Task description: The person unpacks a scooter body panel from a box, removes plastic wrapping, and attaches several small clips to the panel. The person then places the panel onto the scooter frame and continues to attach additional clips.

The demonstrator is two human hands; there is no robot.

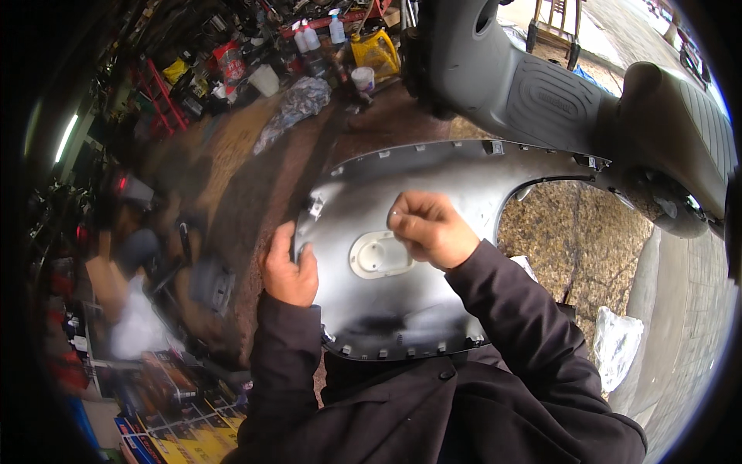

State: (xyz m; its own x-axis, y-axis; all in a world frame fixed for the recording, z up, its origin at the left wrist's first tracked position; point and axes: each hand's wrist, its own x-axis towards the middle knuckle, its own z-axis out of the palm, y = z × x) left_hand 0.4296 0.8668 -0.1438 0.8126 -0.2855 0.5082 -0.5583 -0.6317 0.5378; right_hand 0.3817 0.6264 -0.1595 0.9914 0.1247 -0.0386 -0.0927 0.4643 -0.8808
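Note:
A large curved scooter body panel [433, 309], grey with clips along its rim, lies across my lap with its inner side up. Around the panel's left edge my left hand [290, 271] is closed, thumb on the inner face. My right hand [434, 230] is closed in a pinch just above a pale oval fitting [375, 257] in the middle of the panel. At its fingertips shows a tiny bright spot; whether that is a small part, I cannot make out. The right hand covers the fitting's right end.
A grey scooter [556, 100] stands at the far right. Crumpled clear plastic [617, 348] lies on the ground to the right, another plastic bag [301, 104] at the back. Behind stand spray bottles [336, 27] and a yellow jug [375, 52]. Boxes [178, 417] are stacked at near left.

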